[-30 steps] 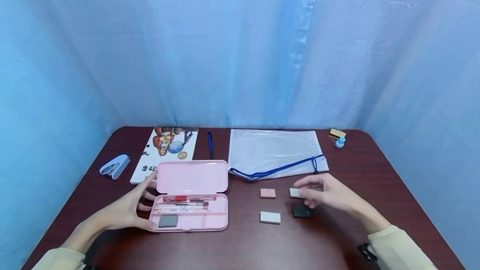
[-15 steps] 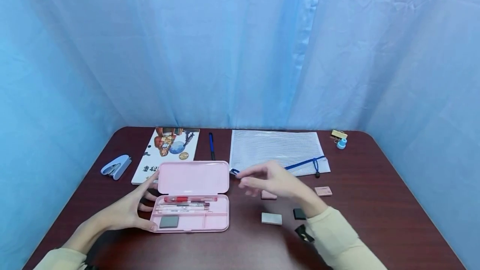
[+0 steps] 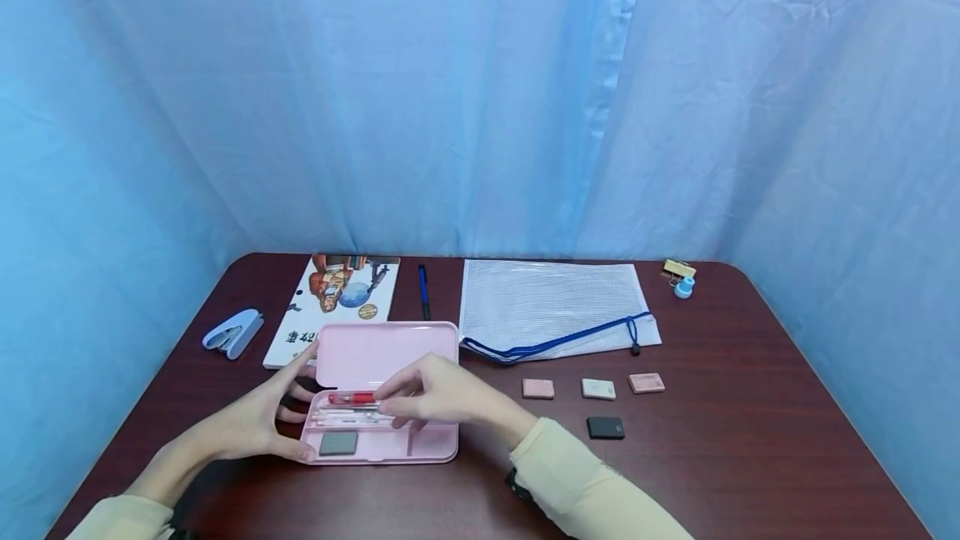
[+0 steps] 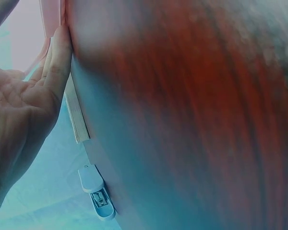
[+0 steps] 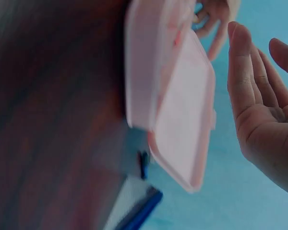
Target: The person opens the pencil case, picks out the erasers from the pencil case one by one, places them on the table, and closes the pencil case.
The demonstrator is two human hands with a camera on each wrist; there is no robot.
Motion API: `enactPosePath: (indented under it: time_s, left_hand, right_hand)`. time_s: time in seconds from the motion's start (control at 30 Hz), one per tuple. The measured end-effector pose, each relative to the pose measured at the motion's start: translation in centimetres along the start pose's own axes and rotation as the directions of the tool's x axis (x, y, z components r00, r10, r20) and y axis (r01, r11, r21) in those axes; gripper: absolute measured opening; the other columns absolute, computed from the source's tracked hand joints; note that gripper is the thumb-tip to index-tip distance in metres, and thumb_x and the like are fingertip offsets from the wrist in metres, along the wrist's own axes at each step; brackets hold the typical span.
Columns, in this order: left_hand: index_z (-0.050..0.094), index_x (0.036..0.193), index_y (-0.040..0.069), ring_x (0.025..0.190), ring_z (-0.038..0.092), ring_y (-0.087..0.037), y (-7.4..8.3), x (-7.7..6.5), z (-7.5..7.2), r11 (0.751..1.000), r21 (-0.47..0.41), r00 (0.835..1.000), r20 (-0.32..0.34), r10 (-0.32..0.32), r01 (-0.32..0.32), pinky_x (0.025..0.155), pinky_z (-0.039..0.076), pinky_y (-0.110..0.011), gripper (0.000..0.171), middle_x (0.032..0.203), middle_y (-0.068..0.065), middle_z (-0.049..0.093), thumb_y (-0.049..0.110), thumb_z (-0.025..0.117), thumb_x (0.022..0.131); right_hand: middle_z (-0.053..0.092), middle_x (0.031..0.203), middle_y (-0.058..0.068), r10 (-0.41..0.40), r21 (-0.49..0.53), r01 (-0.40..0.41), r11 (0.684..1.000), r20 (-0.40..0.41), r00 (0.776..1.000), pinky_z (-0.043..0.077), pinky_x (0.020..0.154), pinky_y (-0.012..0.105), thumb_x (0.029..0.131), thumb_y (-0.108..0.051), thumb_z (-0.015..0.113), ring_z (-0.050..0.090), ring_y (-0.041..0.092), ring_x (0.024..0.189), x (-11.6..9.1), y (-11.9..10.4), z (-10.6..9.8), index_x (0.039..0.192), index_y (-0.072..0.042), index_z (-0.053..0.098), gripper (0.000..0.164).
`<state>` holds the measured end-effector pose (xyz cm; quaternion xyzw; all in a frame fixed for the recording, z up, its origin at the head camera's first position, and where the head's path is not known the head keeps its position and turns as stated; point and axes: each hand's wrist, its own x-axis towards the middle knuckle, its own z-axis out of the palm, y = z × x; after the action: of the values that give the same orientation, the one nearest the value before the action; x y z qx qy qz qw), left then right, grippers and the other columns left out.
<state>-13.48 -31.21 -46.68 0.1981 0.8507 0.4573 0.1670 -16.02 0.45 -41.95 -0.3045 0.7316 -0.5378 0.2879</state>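
An open pink pencil case (image 3: 360,352) lies left of centre, holding a red-gripped pen (image 3: 351,397), several pale pens and a grey eraser-like block (image 3: 338,443). My left hand (image 3: 251,422) spans its left end, thumb at the front corner, index finger against the lid; in the left wrist view that hand's fingers look fairly straight. My right hand (image 3: 442,390) is over the pens, fingertips beside the red one. In the right wrist view the right thumb and fingers (image 5: 240,72) stand apart with nothing between them; contact with the pens cannot be told.
Small eraser-like blocks lie to the right: two pink (image 3: 537,389), one white (image 3: 598,389), one black (image 3: 605,427). Behind are a mesh zip pouch (image 3: 551,298), a blue pen (image 3: 423,292) and a book (image 3: 330,311). A stapler (image 3: 234,333) stands left; a binder clip (image 3: 679,269) right.
My right hand has moved left from the small blocks to above the pens in the case. The right sleeve now covers where the front white block lay. My left hand has stayed put.
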Motion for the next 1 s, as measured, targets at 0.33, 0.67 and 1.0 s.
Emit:
enactPosePath:
  time_s: [0.33, 0.67, 1.0]
  left_hand:
    - [-0.003, 0.164, 0.022, 0.116, 0.053, -0.037, -0.1, -0.1, 0.0, 1.000, -0.012, 1.000, 0.004, 0.021, -0.021, 0.084, 0.058, -0.031, 0.131, 0.143, -0.021, 0.033, 0.023, 0.092, 0.073]
    - [-0.002, 0.164, 0.021, 0.115, 0.056, -0.033, -0.1, -0.1, 0.0, 1.000, -0.005, 1.000, -0.001, 0.029, -0.029, 0.084, 0.057, -0.030, 0.132, 0.143, -0.021, 0.034, 0.023, 0.093, 0.072]
    - [-0.001, 0.164, 0.020, 0.114, 0.056, -0.031, -0.1, -0.1, -0.1, 1.000, -0.008, 1.000, 0.004, 0.029, -0.029, 0.085, 0.057, -0.030, 0.131, 0.143, -0.020, 0.035, 0.023, 0.093, 0.073]
  right_hand:
    - [0.076, 0.084, 0.003, 0.046, -0.130, -0.049, 0.990, -0.028, 0.999, 0.057, 0.061, 0.023, 0.091, -0.009, 0.075, 0.071, 0.011, 0.068, 2.3, 0.6, 2.9, 0.108, 0.003, 0.077, 0.021]
    - [0.072, 0.071, -0.008, 0.022, -0.295, -0.029, 0.955, -0.026, 0.999, 0.050, 0.061, 0.014, 0.091, -0.012, 0.075, 0.059, -0.006, 0.059, 2.9, 0.9, 3.7, 0.105, -0.003, 0.079, 0.017]
    - [0.072, 0.073, -0.014, 0.058, -0.393, -0.044, 0.918, 0.024, 0.998, 0.048, 0.066, 0.012, 0.092, -0.020, 0.074, 0.058, -0.009, 0.065, 2.7, 0.4, 4.3, 0.112, -0.008, 0.079, 0.023]
